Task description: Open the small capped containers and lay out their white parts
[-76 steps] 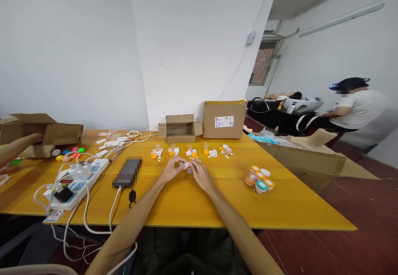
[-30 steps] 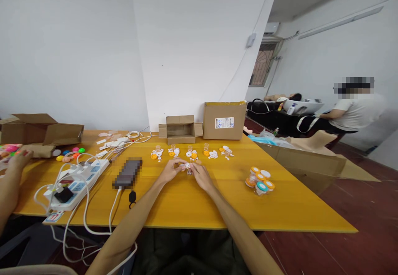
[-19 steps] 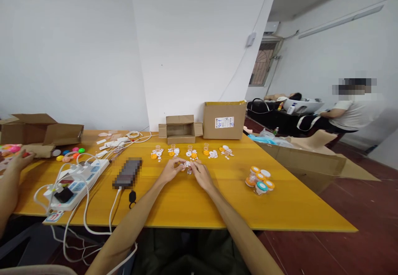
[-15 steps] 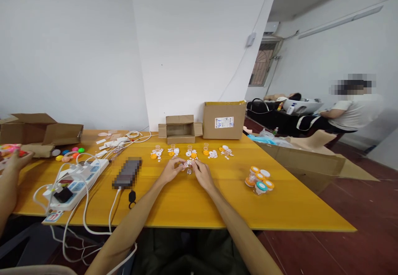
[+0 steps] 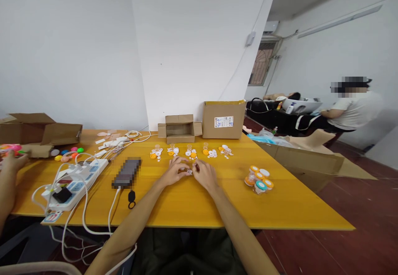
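Observation:
My left hand (image 5: pixel 173 173) is low over the table, thumb and forefinger closed on a small white plastic part (image 5: pixel 189 172) with dark markings. Close against its other side is my right hand (image 5: pixel 205 175), fingers curled into a pinch; what they hold is too small and hidden to make out. Just beyond both hands lie small piles of white plastic discs (image 5: pixel 212 154), orange round caps (image 5: pixel 194 155) and short clear cups (image 5: pixel 189 147), set out in a row. A group of assembled clear jars with orange, teal and white lids (image 5: pixel 260 185) stands to the right.
An open carton (image 5: pixel 180 132) and a larger closed box (image 5: pixel 224 121) stand at the back. Left are a phone (image 5: pixel 127 173), a power strip (image 5: pixel 81 188) with cables and colourful balls (image 5: pixel 74 155). Another person's hand (image 5: pixel 11 163) is at far left; a person (image 5: pixel 354 109) sits at right.
My hands have come closer together and lower, around the small white part that lay on the table below them. The white disc-like piece held up between them no longer shows clearly.

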`<action>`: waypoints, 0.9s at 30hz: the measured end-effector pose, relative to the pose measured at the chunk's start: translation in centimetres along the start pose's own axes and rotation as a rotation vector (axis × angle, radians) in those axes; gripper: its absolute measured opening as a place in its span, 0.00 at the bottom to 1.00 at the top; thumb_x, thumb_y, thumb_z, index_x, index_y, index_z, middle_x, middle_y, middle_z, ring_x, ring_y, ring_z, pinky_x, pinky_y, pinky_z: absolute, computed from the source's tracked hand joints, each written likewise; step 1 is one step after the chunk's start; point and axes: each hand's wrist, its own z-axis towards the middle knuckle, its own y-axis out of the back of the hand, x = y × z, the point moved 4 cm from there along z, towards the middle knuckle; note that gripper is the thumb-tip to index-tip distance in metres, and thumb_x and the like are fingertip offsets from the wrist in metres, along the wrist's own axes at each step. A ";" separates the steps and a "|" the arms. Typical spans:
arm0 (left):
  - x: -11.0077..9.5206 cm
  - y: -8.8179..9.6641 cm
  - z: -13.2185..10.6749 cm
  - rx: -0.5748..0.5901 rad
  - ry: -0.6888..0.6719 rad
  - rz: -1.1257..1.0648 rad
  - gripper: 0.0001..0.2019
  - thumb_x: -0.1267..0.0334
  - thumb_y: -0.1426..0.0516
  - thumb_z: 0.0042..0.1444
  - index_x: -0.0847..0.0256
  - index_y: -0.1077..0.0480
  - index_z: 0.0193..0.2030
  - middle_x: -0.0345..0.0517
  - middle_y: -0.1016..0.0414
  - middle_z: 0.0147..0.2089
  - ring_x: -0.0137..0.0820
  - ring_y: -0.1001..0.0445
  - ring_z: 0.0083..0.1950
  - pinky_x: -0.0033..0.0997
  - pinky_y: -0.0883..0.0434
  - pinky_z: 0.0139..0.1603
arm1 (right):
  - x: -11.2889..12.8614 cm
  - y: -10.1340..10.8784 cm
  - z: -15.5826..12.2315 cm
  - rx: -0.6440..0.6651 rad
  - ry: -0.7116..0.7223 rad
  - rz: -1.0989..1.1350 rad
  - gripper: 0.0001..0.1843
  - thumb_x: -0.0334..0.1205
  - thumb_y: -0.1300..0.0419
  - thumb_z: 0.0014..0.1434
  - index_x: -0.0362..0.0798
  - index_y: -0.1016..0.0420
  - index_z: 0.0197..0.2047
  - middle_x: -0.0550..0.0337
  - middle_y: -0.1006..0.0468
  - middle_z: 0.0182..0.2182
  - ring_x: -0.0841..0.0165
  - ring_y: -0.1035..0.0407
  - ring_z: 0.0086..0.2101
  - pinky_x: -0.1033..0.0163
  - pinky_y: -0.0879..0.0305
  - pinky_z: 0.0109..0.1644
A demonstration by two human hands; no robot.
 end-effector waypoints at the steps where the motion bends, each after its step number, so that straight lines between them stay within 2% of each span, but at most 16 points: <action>1: 0.0 0.0 0.0 0.008 -0.008 0.004 0.05 0.58 0.35 0.56 0.51 0.19 0.39 0.49 0.25 0.55 0.45 0.35 0.60 0.47 0.41 0.62 | 0.1 0.0 0.0 0.027 0.001 -0.024 0.08 0.38 0.43 0.60 0.52 0.23 0.33 0.54 0.18 0.33 0.62 0.27 0.31 0.62 0.45 0.31; 7: -0.1 -0.3 -0.1 0.063 -0.014 0.093 0.06 0.61 0.35 0.55 0.51 0.19 0.40 0.49 0.26 0.56 0.46 0.37 0.61 0.48 0.41 0.63 | 0.6 0.2 -0.2 0.106 0.048 -0.084 0.08 0.35 0.42 0.57 0.53 0.22 0.36 0.54 0.18 0.39 0.61 0.26 0.34 0.61 0.43 0.34; 16: -0.1 -0.4 -0.1 0.082 0.002 0.115 0.07 0.63 0.35 0.55 0.51 0.19 0.40 0.49 0.27 0.57 0.47 0.37 0.62 0.51 0.42 0.63 | 1.2 0.3 -0.4 0.197 0.046 -0.126 0.09 0.36 0.42 0.57 0.52 0.21 0.40 0.51 0.19 0.44 0.58 0.25 0.39 0.59 0.39 0.38; 23: 0.2 -0.5 -0.1 0.108 0.079 0.184 0.12 0.63 0.35 0.55 0.51 0.21 0.47 0.48 0.30 0.60 0.47 0.39 0.64 0.54 0.42 0.65 | 2.0 1.1 -0.8 0.297 0.018 -0.239 0.13 0.39 0.45 0.61 0.52 0.23 0.47 0.53 0.24 0.53 0.59 0.25 0.44 0.59 0.36 0.42; 27: 0.1 -0.4 -0.2 0.116 0.118 0.213 0.15 0.64 0.35 0.54 0.51 0.23 0.50 0.48 0.31 0.62 0.47 0.39 0.64 0.54 0.41 0.65 | 2.3 1.3 -0.9 0.342 0.031 -0.311 0.16 0.41 0.47 0.63 0.52 0.24 0.51 0.53 0.26 0.56 0.58 0.25 0.45 0.58 0.35 0.42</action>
